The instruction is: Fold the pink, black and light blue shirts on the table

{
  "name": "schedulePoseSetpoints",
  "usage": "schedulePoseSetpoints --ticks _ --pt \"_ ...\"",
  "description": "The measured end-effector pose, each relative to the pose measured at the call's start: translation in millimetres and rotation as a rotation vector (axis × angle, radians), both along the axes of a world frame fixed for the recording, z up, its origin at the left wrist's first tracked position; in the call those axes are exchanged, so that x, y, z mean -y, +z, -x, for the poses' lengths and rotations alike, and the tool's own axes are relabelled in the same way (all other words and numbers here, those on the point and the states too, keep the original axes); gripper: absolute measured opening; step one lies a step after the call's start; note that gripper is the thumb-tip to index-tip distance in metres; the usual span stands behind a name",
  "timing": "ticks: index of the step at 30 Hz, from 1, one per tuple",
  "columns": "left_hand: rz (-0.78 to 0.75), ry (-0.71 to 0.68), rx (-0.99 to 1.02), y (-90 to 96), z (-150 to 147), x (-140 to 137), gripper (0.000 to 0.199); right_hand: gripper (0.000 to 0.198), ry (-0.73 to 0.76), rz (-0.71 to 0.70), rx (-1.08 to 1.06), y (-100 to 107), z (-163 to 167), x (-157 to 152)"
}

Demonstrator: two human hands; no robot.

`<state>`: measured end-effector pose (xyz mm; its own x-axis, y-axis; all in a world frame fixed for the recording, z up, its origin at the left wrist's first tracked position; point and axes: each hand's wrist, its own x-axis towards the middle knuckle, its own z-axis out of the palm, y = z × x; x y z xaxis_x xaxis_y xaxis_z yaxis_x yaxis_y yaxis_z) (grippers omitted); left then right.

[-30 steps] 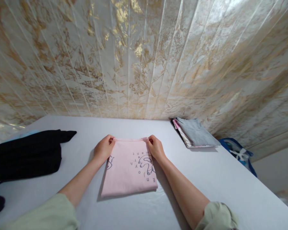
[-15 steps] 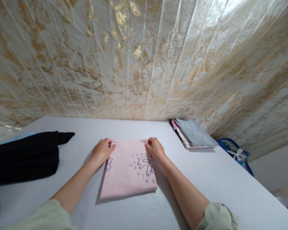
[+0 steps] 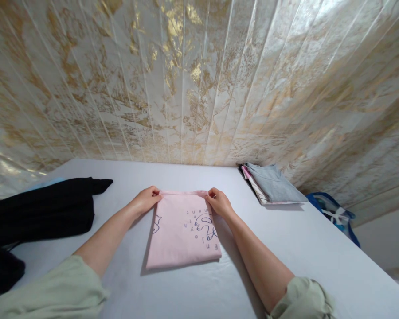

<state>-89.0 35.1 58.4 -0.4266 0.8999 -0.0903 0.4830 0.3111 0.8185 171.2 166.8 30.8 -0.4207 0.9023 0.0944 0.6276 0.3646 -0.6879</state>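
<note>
Pinching the far corners of the pink shirt [image 3: 184, 232].
I'd keep left hand [image 3: 145, 200] and right hand [image 3: 219, 202] level, edge taut.

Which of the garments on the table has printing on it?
The pink shirt, pinched at its far corners by the left hand and right hand. The black garment and the folded grey one look plain.

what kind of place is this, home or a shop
Likely a home laundry-folding spot: a white table against a gold-marbled wall, a stack of folded clothes, and both hands pinching a pink shirt.
</note>
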Motion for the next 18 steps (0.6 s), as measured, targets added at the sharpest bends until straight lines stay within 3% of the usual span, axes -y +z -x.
schedulePoseSetpoints --ticks 3,6,9,14,16,18 --pt "0.033 -0.025 0.103 11.7 0 -3 0.026 0.007 0.024 0.018 -0.095 0 2 -3" --pt "0.034 -0.043 0.138 35.0 3 -13 0.025 0.007 0.06 -0.002 -0.176 19 7 -12" --pt "-0.074 -0.025 0.125 74.2 4 -26 0.024 0.007 0.071 -0.103 -0.253 67 10 -24" --pt "-0.455 -0.005 -0.112 147.5 -10 -25 0.024 0.009 0.127 -0.283 -0.436 155 1 -28" --pt "-0.511 -0.046 -0.272 158.1 -20 -11 0.023 0.007 0.175 -0.316 -0.467 165 -9 -16" --pt "-0.514 -0.127 -0.419 148.1 -29 7 0.021 0.009 0.227 -0.34 -0.446 153 -22 2"
